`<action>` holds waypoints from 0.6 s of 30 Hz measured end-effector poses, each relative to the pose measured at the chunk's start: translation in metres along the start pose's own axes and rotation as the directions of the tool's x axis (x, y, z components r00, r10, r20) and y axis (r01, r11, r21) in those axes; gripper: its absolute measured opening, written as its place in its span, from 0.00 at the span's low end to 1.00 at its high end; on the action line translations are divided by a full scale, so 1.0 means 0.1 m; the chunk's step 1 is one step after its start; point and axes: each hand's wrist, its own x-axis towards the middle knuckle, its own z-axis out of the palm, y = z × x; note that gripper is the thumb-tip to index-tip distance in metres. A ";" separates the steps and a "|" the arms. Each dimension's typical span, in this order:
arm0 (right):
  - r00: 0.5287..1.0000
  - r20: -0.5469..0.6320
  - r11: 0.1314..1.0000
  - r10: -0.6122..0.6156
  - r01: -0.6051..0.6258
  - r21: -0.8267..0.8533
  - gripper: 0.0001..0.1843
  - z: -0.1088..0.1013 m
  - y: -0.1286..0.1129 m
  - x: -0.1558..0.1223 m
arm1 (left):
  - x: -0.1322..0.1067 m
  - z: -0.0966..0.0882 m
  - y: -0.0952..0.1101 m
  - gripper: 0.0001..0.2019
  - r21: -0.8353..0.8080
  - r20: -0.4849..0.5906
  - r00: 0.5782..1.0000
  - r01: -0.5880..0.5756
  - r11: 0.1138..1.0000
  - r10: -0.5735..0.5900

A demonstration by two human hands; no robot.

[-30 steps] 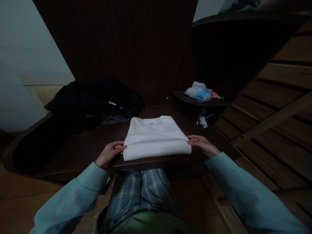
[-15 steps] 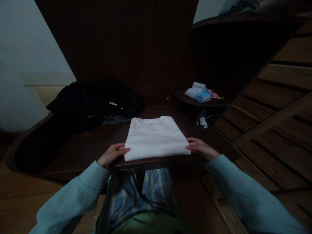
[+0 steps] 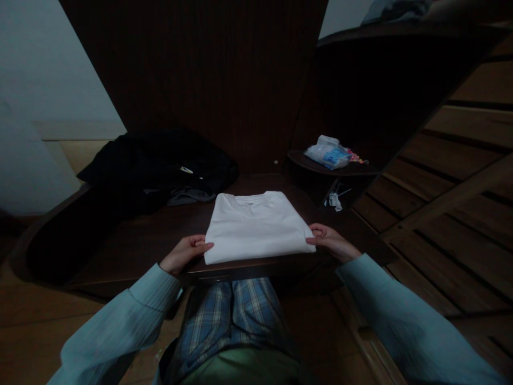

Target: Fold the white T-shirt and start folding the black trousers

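A white T-shirt (image 3: pixel 256 227), folded into a neat rectangle, lies on the dark wooden desk top (image 3: pixel 132 246) with its neckline at the far side. My left hand (image 3: pixel 187 252) pinches the shirt's left edge near the front corner, thumb on top and fingers tucked beneath. At the opposite edge, my right hand (image 3: pixel 331 241) grips the right front corner in the same way. The front fold of the shirt runs close along the desk's front edge. Fingers under the cloth are partly hidden on both sides.
Dark clothing (image 3: pixel 156 160) is heaped at the back left, with a grey cloth (image 3: pixel 191 196) beside it. On the right, a small corner shelf (image 3: pixel 296 156) bears a blue-and-white plastic package (image 3: pixel 328 154). Crumpled white scraps (image 3: pixel 333 201) sit below. Wooden slats (image 3: pixel 460 235) stand far right.
My right hand has shifted very slightly to the right, with the shirt's right front corner stretched along with it. My legs have moved a little; the left hand stays put.
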 end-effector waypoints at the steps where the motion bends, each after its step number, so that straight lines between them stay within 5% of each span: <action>1: 1.000 -0.015 1.000 -0.015 0.015 -0.002 0.24 0.00 0.00 0.00 | 0.00 0.00 0.00 0.19 0.008 -0.002 1.000 -0.005 1.000 0.005; 5: 1.000 0.012 0.999 -0.026 0.027 -0.030 0.28 -0.04 0.01 -0.07 | -0.03 -0.02 -0.02 0.22 0.086 -0.051 0.997 -0.053 0.995 0.057; 10: 0.989 0.143 0.994 -0.046 0.059 -0.090 0.40 -0.08 0.05 -0.22 | -0.10 -0.04 -0.10 0.33 0.127 0.067 0.995 -0.088 0.988 0.080; 18: 0.975 -0.050 0.974 -0.215 0.218 0.063 0.23 0.01 0.19 -0.20 | -0.07 -0.02 -0.14 0.30 0.004 -0.017 0.984 -0.176 0.984 0.176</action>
